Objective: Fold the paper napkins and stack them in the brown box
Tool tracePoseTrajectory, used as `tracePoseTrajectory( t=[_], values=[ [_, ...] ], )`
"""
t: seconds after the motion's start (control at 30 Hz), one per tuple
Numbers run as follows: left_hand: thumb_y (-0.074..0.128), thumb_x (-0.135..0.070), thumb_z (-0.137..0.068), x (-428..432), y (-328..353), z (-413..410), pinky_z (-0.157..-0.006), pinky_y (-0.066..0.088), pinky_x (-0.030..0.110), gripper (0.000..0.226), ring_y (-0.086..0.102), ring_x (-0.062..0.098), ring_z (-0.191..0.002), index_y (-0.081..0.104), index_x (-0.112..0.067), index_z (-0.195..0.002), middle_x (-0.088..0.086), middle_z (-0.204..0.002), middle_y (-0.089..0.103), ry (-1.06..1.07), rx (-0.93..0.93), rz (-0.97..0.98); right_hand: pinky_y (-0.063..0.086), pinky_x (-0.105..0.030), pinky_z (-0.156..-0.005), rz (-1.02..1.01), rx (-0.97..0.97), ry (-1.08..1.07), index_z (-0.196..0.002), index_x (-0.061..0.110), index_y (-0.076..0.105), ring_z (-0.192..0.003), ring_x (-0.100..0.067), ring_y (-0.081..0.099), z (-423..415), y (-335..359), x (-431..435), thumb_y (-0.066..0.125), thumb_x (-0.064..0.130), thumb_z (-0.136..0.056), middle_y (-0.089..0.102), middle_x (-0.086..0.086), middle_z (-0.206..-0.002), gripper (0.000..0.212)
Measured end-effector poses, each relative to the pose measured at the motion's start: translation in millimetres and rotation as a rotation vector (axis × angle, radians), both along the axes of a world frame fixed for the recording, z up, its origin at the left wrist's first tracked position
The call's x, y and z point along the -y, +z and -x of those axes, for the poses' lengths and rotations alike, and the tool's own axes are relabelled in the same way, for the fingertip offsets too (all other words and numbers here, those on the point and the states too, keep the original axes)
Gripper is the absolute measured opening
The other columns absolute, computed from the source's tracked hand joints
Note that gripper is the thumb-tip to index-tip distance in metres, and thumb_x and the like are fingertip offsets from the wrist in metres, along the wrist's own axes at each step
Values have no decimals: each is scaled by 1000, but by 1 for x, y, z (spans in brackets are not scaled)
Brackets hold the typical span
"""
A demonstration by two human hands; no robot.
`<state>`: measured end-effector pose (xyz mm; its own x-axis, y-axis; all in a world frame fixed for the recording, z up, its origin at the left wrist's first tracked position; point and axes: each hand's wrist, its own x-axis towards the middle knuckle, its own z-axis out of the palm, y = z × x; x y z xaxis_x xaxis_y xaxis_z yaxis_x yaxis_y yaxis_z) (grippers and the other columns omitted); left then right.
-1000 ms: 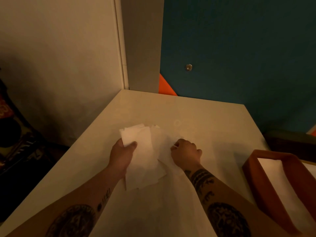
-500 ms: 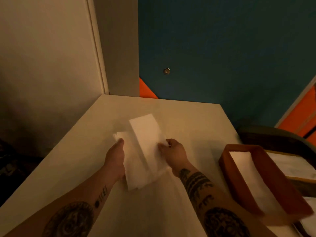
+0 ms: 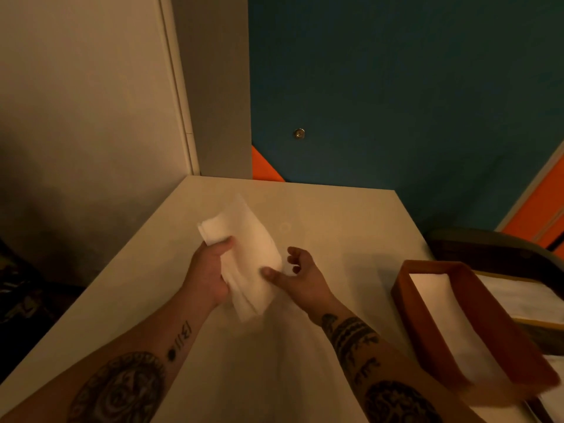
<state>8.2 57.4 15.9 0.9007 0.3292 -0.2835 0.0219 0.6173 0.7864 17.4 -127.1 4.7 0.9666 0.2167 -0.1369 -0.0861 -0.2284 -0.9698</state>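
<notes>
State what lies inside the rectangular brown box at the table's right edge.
Inside the rectangular brown box, white folded paper napkins lie flat. How many are stacked, and the box floor beneath, are covered.

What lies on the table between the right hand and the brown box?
Nothing: in the head view, only bare table separates the right hand from the brown box.

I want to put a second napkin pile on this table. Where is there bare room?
Bare: the far table strip from the napkin to the wall, and the patch between the right hand and the box. Crowded: the centre, where the left hand grips the napkin.
</notes>
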Motion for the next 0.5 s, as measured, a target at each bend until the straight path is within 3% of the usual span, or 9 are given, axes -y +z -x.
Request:
tracePoseTrajectory(
  t=[0.07,0.17,0.27,0.33,0.5],
  values=[
    [59,-13,-95,7,11,0,-79,56,47,31,72,34,-98,67,-13,-125,12,-107,78,-19,35,75,54,-25,-86,-176,-82,63,-139,24,43,-116,-13,60,1,0,3,91,43,-68,58,3,-135,87],
    [59,-17,-94,18,19,-3,-82,56,47,36,72,36,-100,66,-12,-129,13,-112,77,-39,56,133,55,-20,-73,-373,-132,118,-136,22,55,-111,-14,67,5,0,9,88,33,-72,70,2,-126,72],
    [60,-18,-94,25,17,-6,-81,55,48,41,70,38,-105,64,-12,-134,14,-118,75,-61,47,139,53,-44,-92,-410,-156,78,-129,26,63,-115,-24,66,7,-3,14,86,31,-76,73,3,-120,59],
    [60,-16,-93,28,13,-9,-81,56,48,42,70,37,-108,62,-13,-136,14,-121,74,-78,53,134,51,-50,-98,-475,-139,-15,-125,20,66,-114,-30,66,5,-4,17,82,20,-83,75,-2,-116,46],
    [64,7,-86,18,-4,-8,-76,61,39,49,72,29,-106,64,-11,-131,12,-121,73,-24,107,-18,61,-38,-82,-435,22,-207,-103,17,73,-92,-21,74,-2,7,35,77,10,-87,78,-3,-98,19]
  ],
)
